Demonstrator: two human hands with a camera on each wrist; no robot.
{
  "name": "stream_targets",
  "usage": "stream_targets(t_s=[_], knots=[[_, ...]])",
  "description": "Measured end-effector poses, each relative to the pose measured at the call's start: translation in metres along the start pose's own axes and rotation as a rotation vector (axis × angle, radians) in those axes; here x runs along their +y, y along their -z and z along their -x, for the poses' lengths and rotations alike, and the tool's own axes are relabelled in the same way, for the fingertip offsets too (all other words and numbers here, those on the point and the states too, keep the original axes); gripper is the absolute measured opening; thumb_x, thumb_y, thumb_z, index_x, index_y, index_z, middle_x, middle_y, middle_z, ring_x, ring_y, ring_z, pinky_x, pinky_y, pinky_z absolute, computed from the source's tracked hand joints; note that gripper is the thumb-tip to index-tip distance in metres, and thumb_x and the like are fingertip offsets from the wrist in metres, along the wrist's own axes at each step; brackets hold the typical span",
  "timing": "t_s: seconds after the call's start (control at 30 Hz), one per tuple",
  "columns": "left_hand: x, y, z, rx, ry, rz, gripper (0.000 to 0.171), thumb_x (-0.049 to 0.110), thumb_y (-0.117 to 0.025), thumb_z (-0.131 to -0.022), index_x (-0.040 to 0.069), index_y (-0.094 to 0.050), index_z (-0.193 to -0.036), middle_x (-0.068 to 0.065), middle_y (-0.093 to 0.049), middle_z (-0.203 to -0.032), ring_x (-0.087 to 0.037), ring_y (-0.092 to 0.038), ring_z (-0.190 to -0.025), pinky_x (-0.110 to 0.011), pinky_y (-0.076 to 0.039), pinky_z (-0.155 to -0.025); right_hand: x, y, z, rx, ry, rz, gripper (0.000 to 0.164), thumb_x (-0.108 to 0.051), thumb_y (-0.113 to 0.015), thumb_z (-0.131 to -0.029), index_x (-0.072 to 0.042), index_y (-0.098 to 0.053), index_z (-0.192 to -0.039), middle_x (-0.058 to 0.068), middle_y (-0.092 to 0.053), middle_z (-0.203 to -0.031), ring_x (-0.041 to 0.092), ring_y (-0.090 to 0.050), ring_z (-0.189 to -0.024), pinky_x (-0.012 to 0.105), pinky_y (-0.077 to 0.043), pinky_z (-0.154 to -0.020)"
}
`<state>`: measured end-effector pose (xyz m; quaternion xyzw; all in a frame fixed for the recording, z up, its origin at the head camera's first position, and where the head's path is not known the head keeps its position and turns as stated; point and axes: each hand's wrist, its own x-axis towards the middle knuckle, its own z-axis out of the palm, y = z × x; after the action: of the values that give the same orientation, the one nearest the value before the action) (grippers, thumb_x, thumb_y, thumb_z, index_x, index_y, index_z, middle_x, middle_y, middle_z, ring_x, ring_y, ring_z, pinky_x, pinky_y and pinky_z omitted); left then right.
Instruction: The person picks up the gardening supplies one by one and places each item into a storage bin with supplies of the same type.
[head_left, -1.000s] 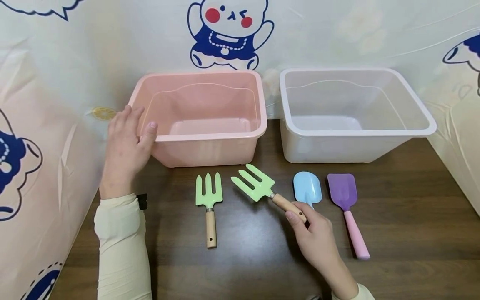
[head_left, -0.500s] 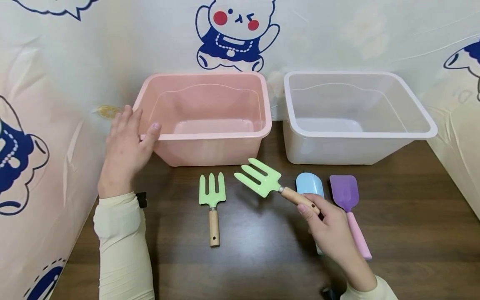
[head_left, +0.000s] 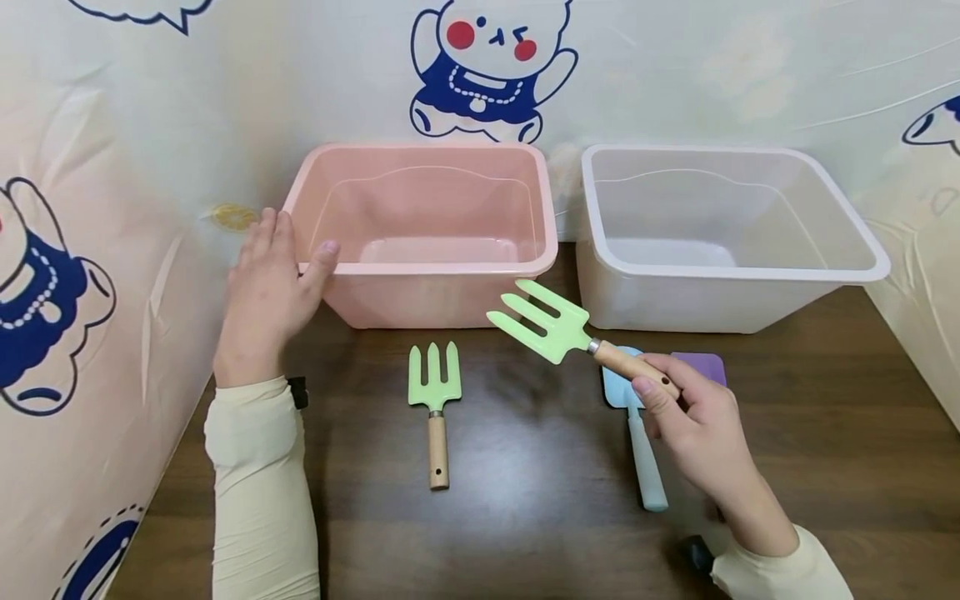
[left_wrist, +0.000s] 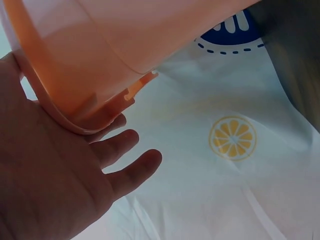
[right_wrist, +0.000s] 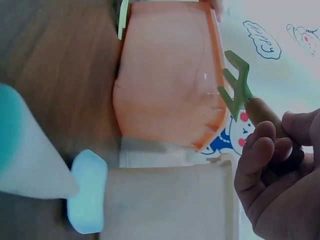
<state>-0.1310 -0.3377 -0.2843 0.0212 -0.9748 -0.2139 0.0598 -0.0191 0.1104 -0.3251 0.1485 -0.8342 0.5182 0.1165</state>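
My right hand (head_left: 705,425) grips the wooden handle of a green three-pronged hand fork (head_left: 553,327), held above the table with its prongs to the left, near the front of the pink bin (head_left: 435,298). In the right wrist view, thumb and curled fingers close round the fork's handle (right_wrist: 265,117). My left hand (head_left: 268,292) rests at the pink bin's front left corner, its thumb by the rim. The left wrist view shows the fingers (left_wrist: 132,172) extended along the outside. A second green hand fork (head_left: 437,392) lies on the table between the hands.
A white bin (head_left: 675,304) stands right of the pink one, both against a printed cloth (head_left: 660,75). Below my right hand lie a light blue shovel (head_left: 647,467) and a purple shovel (head_left: 705,365), mostly hidden. The table (head_left: 525,533) is dark wood.
My right hand has lifted the hand fork and moved right and away from me, uncovering the blue shovel's handle and covering much of the purple shovel. My left hand stays at the pink bin.
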Motion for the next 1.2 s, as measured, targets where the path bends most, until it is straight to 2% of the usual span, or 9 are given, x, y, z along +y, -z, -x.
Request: stream_targets(t_s=[0.1, 0.23, 0.47, 0.6, 0.7, 0.77, 1.0, 1.2], knots=[[0.001, 0.000, 0.000, -0.001, 0.009, 0.001, 0.090, 0.064, -0.028, -0.103, -0.004, -0.007, -0.159, -0.023, 0.000, -0.166, -0.039, 0.005, -0.152, -0.071, -0.006, -0.112, -0.003, 0.003, -0.006, 0.016, -0.004, -0.004, 0.019, 0.005, -0.064, -0.095, -0.006, -0.071, -0.110, -0.001, -0.053, -0.057, 0.010, -0.051, -0.048, 0.023, -0.039, -0.045], [0.002, 0.000, 0.000, 0.002, 0.008, 0.003, 0.090, 0.063, -0.028, -0.103, -0.004, -0.008, -0.159, -0.023, -0.002, -0.166, -0.040, 0.004, -0.152, -0.070, -0.006, -0.113, -0.008, 0.007, -0.012, 0.017, -0.056, 0.008, 0.017, 0.001, -0.064, -0.097, -0.008, -0.071, -0.110, 0.000, -0.053, -0.055, 0.013, -0.052, -0.049, 0.024, -0.040, -0.047], [0.003, -0.002, 0.000, 0.014, 0.005, 0.014, 0.088, 0.062, -0.029, -0.103, -0.004, -0.009, -0.159, -0.023, -0.003, -0.166, -0.040, 0.001, -0.152, -0.069, -0.006, -0.113, -0.014, 0.015, -0.019, -0.051, -0.121, -0.009, 0.013, -0.008, -0.061, -0.101, -0.010, -0.071, -0.110, 0.003, -0.051, -0.055, 0.016, -0.051, -0.049, 0.028, -0.043, -0.049], [0.002, -0.002, 0.000, 0.016, 0.009, 0.015, 0.088, 0.062, -0.030, -0.103, -0.003, -0.009, -0.159, -0.022, -0.003, -0.166, -0.040, 0.000, -0.152, -0.069, -0.006, -0.114, -0.014, 0.017, -0.021, -0.085, -0.058, -0.092, 0.015, 0.001, -0.059, -0.100, -0.004, -0.070, -0.110, 0.004, -0.051, -0.054, 0.015, -0.047, -0.048, 0.030, -0.038, -0.044], [0.002, -0.001, 0.001, 0.015, 0.013, 0.020, 0.088, 0.061, -0.030, -0.103, -0.003, -0.009, -0.159, -0.022, -0.002, -0.166, -0.041, -0.001, -0.152, -0.069, -0.006, -0.114, -0.013, 0.018, -0.026, -0.079, -0.002, -0.138, 0.017, 0.005, -0.057, -0.099, -0.001, -0.069, -0.111, 0.004, -0.051, -0.054, 0.014, -0.046, -0.048, 0.031, -0.035, -0.043], [0.002, -0.001, 0.001, 0.015, 0.014, 0.025, 0.088, 0.061, -0.030, -0.104, -0.003, -0.009, -0.159, -0.022, -0.003, -0.166, -0.041, -0.002, -0.152, -0.068, -0.006, -0.114, -0.014, 0.019, -0.029, -0.068, 0.005, -0.160, 0.018, 0.005, -0.056, -0.100, 0.001, -0.068, -0.113, 0.006, -0.050, -0.053, 0.015, -0.045, -0.048, 0.031, -0.034, -0.042], [0.002, -0.001, 0.001, 0.019, 0.011, 0.027, 0.088, 0.060, -0.031, -0.104, -0.004, -0.010, -0.159, -0.023, -0.003, -0.166, -0.043, -0.006, -0.151, -0.063, -0.007, -0.116, -0.014, 0.020, -0.039, -0.024, -0.058, -0.105, 0.017, -0.003, -0.057, -0.102, 0.001, -0.068, -0.114, 0.008, -0.051, -0.052, 0.014, -0.045, -0.044, 0.028, -0.034, -0.037], [0.002, -0.001, 0.000, 0.015, 0.023, 0.031, 0.088, 0.061, -0.031, -0.103, -0.002, -0.008, -0.160, -0.021, -0.002, -0.167, -0.043, -0.007, -0.151, -0.062, -0.011, -0.117, -0.011, 0.019, -0.049, 0.018, -0.063, -0.049, 0.012, -0.004, -0.060, -0.101, 0.001, -0.069, -0.108, 0.008, -0.053, -0.052, 0.016, -0.050, -0.045, 0.025, -0.040, -0.042]])
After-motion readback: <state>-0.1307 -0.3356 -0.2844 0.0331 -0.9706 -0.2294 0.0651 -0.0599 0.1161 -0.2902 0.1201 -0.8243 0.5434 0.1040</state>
